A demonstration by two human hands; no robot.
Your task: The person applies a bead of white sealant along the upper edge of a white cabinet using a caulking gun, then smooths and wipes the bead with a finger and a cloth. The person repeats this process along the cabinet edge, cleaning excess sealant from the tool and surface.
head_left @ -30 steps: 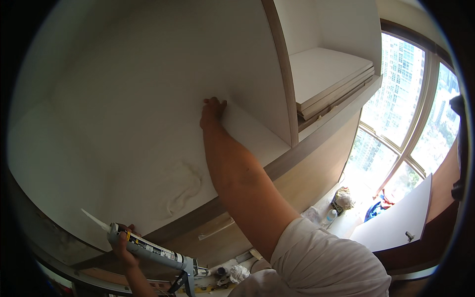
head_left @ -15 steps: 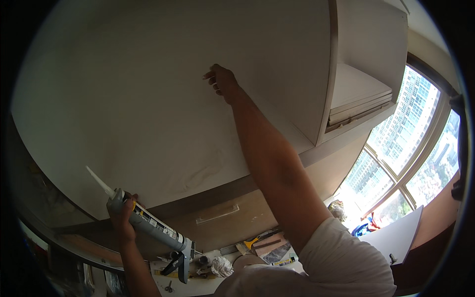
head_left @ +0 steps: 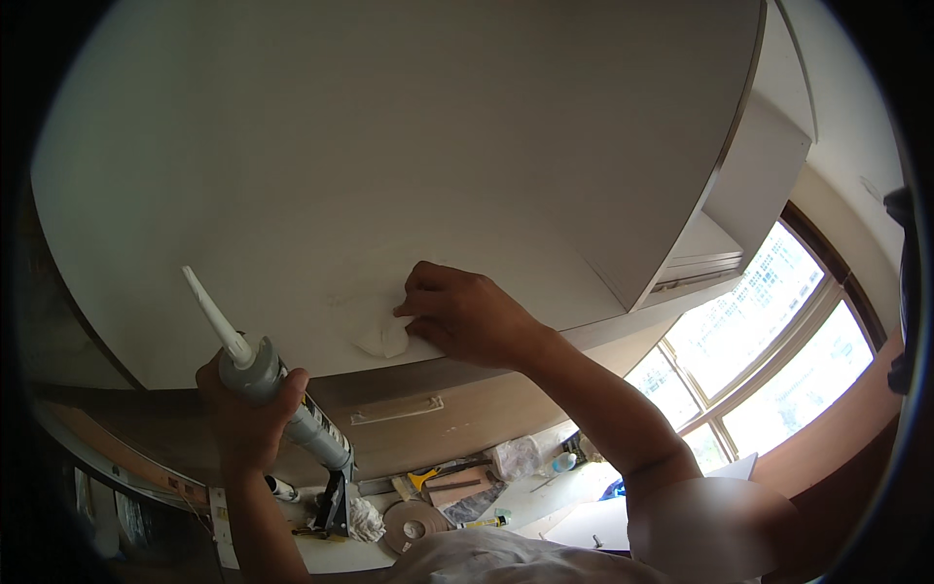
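Grey-bodied, the caulking gun (head_left: 318, 438) sits in my left hand (head_left: 243, 420), whose fingers are clamped around its front end; the white nozzle (head_left: 212, 313) rises beyond them, and the barrel slopes down to their right. On my feed, the right hand (head_left: 472, 313) is over a pale cabinet shelf (head_left: 297, 336), its fingers bent and drawn close together. Just left of those fingertips, near the shelf's front edge, lies a thin, crumpled white piece (head_left: 381, 337); I cannot tell whether they pinch it. Below the right fingers I see a pale handle (head_left: 397, 411), and lower, a yellow-handled tool (head_left: 420, 479) and a round brown roll (head_left: 397, 526).
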